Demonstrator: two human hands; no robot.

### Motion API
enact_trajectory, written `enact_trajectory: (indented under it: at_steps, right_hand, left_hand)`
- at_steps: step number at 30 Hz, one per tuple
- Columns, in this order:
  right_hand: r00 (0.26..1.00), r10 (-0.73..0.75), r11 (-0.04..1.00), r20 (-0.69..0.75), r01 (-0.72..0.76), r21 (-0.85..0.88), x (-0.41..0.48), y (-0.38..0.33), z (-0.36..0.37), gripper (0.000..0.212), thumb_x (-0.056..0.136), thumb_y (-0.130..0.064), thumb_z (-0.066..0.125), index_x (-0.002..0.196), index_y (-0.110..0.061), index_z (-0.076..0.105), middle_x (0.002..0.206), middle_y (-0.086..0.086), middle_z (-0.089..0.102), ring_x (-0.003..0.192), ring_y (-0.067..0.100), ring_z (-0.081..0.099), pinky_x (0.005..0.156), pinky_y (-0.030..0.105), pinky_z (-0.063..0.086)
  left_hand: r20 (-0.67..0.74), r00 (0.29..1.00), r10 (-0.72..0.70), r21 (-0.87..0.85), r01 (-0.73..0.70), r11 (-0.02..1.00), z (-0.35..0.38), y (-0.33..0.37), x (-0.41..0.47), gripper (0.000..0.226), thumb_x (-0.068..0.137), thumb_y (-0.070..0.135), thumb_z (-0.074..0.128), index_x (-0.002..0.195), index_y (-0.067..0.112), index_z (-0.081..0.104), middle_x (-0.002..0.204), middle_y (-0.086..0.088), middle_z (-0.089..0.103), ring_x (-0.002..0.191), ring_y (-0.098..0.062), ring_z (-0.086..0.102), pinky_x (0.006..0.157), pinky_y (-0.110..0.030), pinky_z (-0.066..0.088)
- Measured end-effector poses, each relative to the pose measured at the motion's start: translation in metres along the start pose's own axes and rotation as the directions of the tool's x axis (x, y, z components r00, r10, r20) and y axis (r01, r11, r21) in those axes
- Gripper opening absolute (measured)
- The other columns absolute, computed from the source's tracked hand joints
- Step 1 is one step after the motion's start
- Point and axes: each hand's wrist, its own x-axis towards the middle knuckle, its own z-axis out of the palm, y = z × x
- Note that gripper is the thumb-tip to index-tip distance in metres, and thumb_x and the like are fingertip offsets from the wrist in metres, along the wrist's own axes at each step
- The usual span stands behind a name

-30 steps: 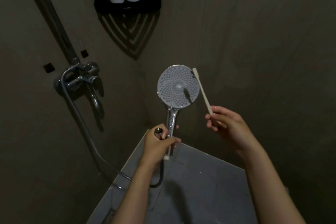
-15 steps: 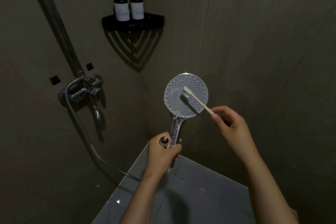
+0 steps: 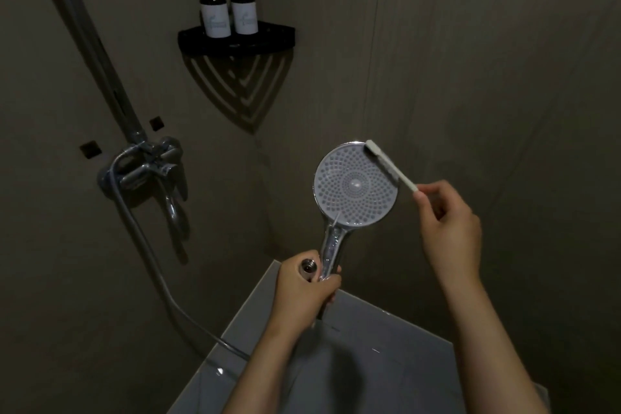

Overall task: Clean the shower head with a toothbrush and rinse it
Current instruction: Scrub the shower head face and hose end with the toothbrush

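Shower head [image 3: 356, 183]: your left hand [image 3: 304, 282] is gripping its handle, face toward you. Toothbrush [image 3: 391, 165]: your right hand [image 3: 447, 222] is pinching its tail, shaft slanting up-left, bristles lying at the face's upper-right rim.

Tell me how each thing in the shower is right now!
tap, no water seen running
hose, hangs from the tap
shower head, held upright, holes facing the camera
toothbrush, bristles on the shower head's top right edge
left hand, grips the shower head's handle and the hose end
right hand, pinches the toothbrush's end
shelf, fixed in the corner
bottles, upright on the shelf
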Motion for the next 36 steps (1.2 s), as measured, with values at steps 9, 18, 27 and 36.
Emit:
enact_trajectory:
  at_steps: [9,18,27,36]
  right_hand:
    - [0.982,-0.06,0.969,0.182,0.014,0.245,0.001,0.002,-0.004,0.006,0.09,-0.019,0.059,0.087,-0.02,0.065,0.074,0.005,0.063,0.071,0.03,0.057,0.062,0.043,0.047]
    - [0.986,-0.037,0.998,0.16,0.027,0.063,-0.001,0.009,0.004,0.006,0.09,-0.028,0.059,0.085,-0.027,0.063,0.065,0.007,0.059,0.061,0.024,0.055,0.054,0.04,0.046]
    - [0.999,0.041,0.991,-0.025,-0.037,0.128,0.001,0.014,-0.001,0.007,0.091,-0.027,0.056,0.09,-0.024,0.062,0.068,0.005,0.059,0.063,0.025,0.055,0.062,0.044,0.049]
    - [0.92,-0.125,0.974,0.37,0.042,0.224,-0.008,0.003,0.01,0.006,0.086,-0.023,0.064,0.083,-0.025,0.068,0.072,0.01,0.064,0.071,0.032,0.057,0.063,0.046,0.047]
  left_hand:
    - [-0.032,0.999,-0.018,-0.036,0.017,0.999,-0.003,0.0,0.003,0.013,0.073,-0.009,0.067,0.068,-0.012,0.056,0.055,-0.015,0.054,0.041,-0.016,0.052,0.043,-0.025,0.043]
    - [-0.019,1.0,-0.003,-0.028,0.002,1.0,-0.006,-0.003,0.005,0.02,0.073,-0.007,0.069,0.061,-0.004,0.054,0.055,-0.017,0.055,0.043,-0.019,0.052,0.044,-0.027,0.043]
    - [-0.007,1.0,-0.014,-0.018,0.014,1.0,-0.006,0.0,-0.001,0.024,0.075,-0.006,0.07,0.059,0.004,0.054,0.048,-0.003,0.05,0.04,-0.015,0.05,0.04,-0.022,0.041]
    - [-0.04,0.999,-0.022,-0.009,0.022,1.0,-0.017,-0.006,0.001,0.023,0.075,-0.004,0.07,0.067,-0.012,0.05,0.049,-0.01,0.049,0.041,-0.018,0.052,0.041,-0.024,0.041]
